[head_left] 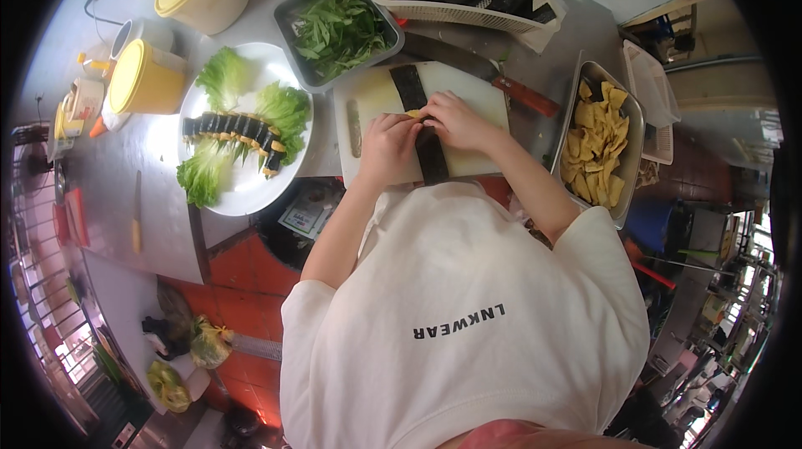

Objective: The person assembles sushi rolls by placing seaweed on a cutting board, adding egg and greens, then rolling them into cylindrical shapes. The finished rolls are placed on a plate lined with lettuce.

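Note:
A dark strip of what looks like dried seaweed (432,158) lies lengthwise across a white cutting board (373,98) in front of me. Over its middle, the fingertips of my left hand (389,147) and my right hand (456,120) meet, both pinched on a small yellow piece (414,114). My fingers partly cover the piece and the strip's middle. Left of the board, a white plate (251,200) bears lettuce (221,77) and a row of dark-wrapped rolls (238,127) with yellow ends. To the right, a metal tray (637,144) contains yellow folded pieces (596,148).
Behind the board lies a large knife (451,56) with a reddish handle. A metal tray of green leaves (338,35) and a white basket (459,13) of dark sheets stand at the back. Yellow-lidded tubs (146,81) are at left, a smaller knife (137,211) nearer.

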The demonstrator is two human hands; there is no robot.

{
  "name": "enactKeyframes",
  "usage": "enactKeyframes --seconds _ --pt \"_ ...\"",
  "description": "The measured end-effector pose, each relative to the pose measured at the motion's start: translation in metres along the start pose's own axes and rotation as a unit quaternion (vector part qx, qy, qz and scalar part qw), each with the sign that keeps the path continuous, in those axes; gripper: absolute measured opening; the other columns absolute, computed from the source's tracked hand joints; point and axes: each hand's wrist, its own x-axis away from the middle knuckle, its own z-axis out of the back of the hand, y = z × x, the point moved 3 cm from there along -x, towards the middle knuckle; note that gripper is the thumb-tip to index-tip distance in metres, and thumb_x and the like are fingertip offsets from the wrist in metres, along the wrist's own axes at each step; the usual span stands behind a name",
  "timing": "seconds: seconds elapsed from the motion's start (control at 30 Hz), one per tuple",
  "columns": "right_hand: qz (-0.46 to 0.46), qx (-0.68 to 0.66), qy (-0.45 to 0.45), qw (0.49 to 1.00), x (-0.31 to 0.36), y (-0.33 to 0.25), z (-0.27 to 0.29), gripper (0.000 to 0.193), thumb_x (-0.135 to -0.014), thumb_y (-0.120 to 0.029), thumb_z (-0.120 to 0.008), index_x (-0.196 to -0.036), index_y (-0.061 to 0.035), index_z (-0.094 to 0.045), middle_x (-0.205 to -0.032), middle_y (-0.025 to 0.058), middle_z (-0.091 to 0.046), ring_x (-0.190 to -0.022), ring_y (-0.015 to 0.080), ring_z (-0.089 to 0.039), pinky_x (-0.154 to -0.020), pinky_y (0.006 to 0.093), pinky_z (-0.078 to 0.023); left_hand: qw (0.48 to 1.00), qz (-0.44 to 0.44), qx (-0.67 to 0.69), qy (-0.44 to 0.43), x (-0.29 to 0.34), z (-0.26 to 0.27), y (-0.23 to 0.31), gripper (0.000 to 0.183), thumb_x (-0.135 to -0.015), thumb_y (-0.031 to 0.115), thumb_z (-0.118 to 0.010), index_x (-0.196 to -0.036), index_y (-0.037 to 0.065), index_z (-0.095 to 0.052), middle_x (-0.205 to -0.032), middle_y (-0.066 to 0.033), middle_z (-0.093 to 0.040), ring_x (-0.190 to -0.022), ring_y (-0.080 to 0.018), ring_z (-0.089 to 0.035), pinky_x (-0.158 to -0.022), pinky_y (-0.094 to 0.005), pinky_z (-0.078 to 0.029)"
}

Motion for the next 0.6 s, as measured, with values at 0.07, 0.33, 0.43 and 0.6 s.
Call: enactKeyframes --seconds 0.07,0.33,0.43,0.6 --pt "-0.012 0.003 -0.017 1.000 0.002 -0.002 0.001 0.020 -0.085 -0.016 -0.063 -0.103 -0.0075 -0.066 -0.101 0.0103 -0.057 -0.101 0.0307 -0.051 -0.090 0.0399 -0.042 0.998 0.035 0.047 -0.007 0.000 -0.001 -0.004 0.021 -0.074 0.011 -0.073 -0.094 0.006 -0.070 -0.095 -0.0051 -0.065 -0.087 -0.0239 -0.059 -0.080 -0.0353 -0.045" --pt "-0.009 -0.042 -0.020 0.999 0.001 0.000 0.006 0.020 -0.086 -0.016 -0.063 -0.102 -0.0036 -0.064 -0.100 0.0103 -0.055 -0.102 0.0289 -0.049 -0.091 0.0373 -0.041 0.995 0.013 -0.104 -0.007 0.024 -0.002 0.027 0.074 -0.060 0.026 -0.083 -0.125 0.010 -0.053 -0.124 -0.0075 -0.050 -0.112 -0.0269 -0.048 -0.092 -0.0409 -0.037" --pt "-0.015 -0.043 -0.016 0.999 0.000 0.002 0.004 0.020 -0.086 -0.016 -0.063 -0.101 -0.0032 -0.064 -0.100 0.0101 -0.055 -0.102 0.0287 -0.049 -0.091 0.0371 -0.041 0.992 -0.019 -0.125 -0.020 0.023 -0.002 0.029 0.076 -0.061 0.030 -0.082 -0.126 0.006 -0.053 -0.123 -0.0076 -0.051 -0.113 -0.0268 -0.048 -0.094 -0.0416 -0.036" --pt "-0.027 -0.046 0.003 0.999 -0.001 0.002 0.004 0.019 -0.087 -0.015 -0.062 -0.101 -0.0028 -0.064 -0.101 0.0104 -0.055 -0.103 0.0284 -0.049 -0.091 0.0371 -0.041 0.988 -0.049 -0.140 -0.037 0.023 -0.003 0.027 0.077 -0.063 0.034 -0.080 -0.128 0.003 -0.052 -0.125 -0.0086 -0.051 -0.115 -0.0275 -0.048 -0.100 -0.0430 -0.033"
